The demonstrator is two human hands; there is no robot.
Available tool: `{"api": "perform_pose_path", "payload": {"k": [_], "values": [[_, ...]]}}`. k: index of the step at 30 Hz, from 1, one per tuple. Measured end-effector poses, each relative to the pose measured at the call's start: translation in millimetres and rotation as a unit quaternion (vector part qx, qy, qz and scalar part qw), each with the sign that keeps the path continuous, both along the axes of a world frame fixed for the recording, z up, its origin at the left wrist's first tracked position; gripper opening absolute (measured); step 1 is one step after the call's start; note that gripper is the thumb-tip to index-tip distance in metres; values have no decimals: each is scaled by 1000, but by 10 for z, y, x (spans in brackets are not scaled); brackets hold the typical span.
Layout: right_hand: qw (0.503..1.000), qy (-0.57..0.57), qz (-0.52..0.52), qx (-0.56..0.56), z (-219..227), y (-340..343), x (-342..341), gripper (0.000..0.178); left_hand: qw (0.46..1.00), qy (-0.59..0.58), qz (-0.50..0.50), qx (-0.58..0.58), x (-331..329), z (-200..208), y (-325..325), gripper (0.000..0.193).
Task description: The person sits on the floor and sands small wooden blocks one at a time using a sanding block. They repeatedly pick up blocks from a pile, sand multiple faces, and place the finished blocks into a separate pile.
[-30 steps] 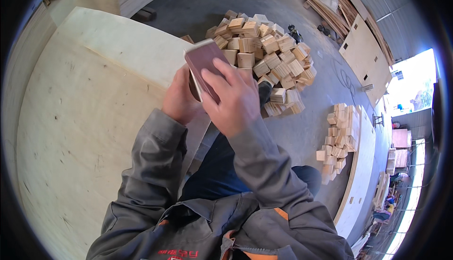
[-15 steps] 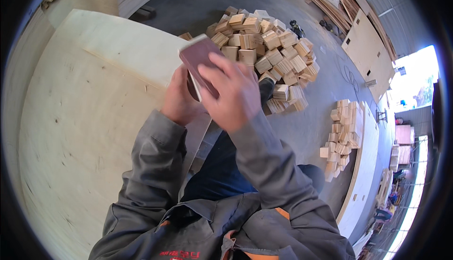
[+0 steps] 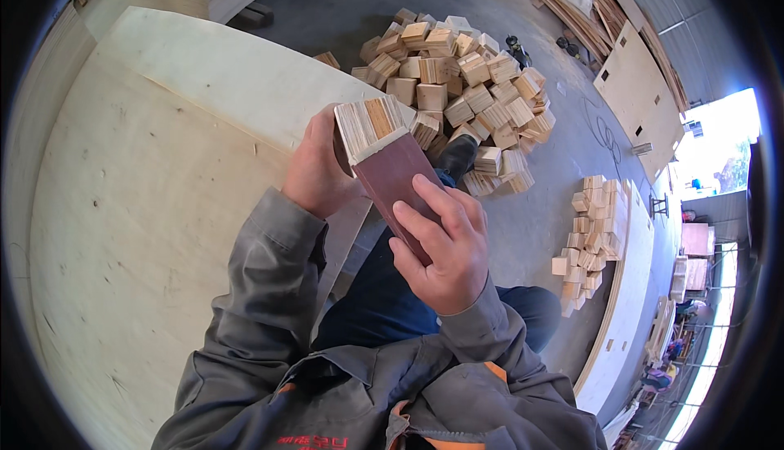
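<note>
Lengthwise up-left, the maroon block (image 3: 394, 179)

Daylight glares blown-out white through the opening (image 3: 723, 138) at right (straight edges bending toward black corners).

near the middle of the frame, the wooden block (image 3: 361, 130) shows a streaky, layered end face, unvarnished and slightly rough; the reddish-brown slab (image 3: 394, 174) across it looks smooth and matt. at left, the broad panel (image 3: 155, 205) is pale, flecked wood. the upper-centre block pile (image 3: 478, 95) is raw layered wood. the sleeves (image 3: 273, 258) are matt grey cloth.
</note>
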State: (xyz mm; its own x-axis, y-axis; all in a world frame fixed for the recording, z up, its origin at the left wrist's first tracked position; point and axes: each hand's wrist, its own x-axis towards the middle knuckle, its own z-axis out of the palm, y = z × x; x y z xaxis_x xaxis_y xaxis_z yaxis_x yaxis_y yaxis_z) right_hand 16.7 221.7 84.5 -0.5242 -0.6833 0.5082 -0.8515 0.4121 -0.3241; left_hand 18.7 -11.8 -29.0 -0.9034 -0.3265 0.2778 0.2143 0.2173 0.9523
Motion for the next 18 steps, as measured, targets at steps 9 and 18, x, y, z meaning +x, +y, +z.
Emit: {"api": "perform_pose_path", "payload": {"k": [9,18], "values": [[998,43,-42,-17,-123,-872,-1003,44,999,9,-24,19,-95,61,27,98],[998,16,-53,-3,-29,-213,-464,51,997,7,22,-72,-49,-43,-1,98]]}}
